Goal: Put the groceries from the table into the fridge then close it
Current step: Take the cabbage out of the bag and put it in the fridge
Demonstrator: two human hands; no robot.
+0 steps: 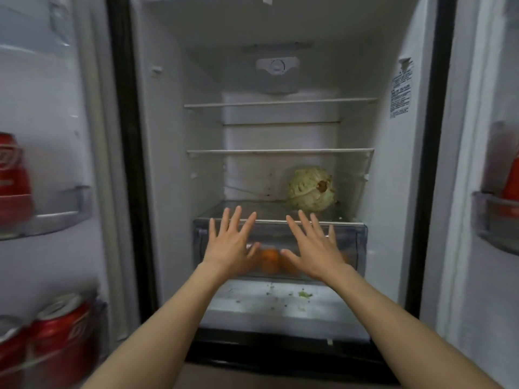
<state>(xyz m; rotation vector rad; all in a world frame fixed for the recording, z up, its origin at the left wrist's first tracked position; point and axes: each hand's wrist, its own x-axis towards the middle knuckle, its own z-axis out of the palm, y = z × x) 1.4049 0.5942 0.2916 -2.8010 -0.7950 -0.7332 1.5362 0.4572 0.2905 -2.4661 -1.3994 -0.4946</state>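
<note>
Two hands: both are spread flat with straight fingers in front of the clear crisper drawer (280, 248); neither grips anything.
Left hand (230, 242): palm faces the drawer front, fingertips up near the drawer's top edge; whether the palm actually touches the plastic cannot be told.
Right hand (314, 245): same pose, just beside the left, thumbs pointing toward each other, contact likewise uncertain.
Groceries in the drawer: orange round fruits (269, 261) lie inside, seen through the clear front between and behind the two hands.
Groceries on the shelf: a pale green cabbage (310, 189) sits on the glass shelf directly above the drawer, toward the right and rear.
Step in hand: judging from the flat palms, the drawer is being pushed home with the fruit already inside it.
Next move: likely an even push from both palms until the drawer front is flush, then pulling the arms clear so the doors can swing; whether more groceries wait on the table is out of view.
Fridge (157, 164): both doors stand open; the two wire-edged shelves higher up carry nothing visible.
Left door: red cans (56, 327) stand in the lower bin, with more red packaging in the bin above, blurred.
Right door: a red item (511, 192) sits in a bin, too blurred to name.
Floor of the compartment: green crumbs (304, 294) are scattered on the white ledge under the drawer.
</note>
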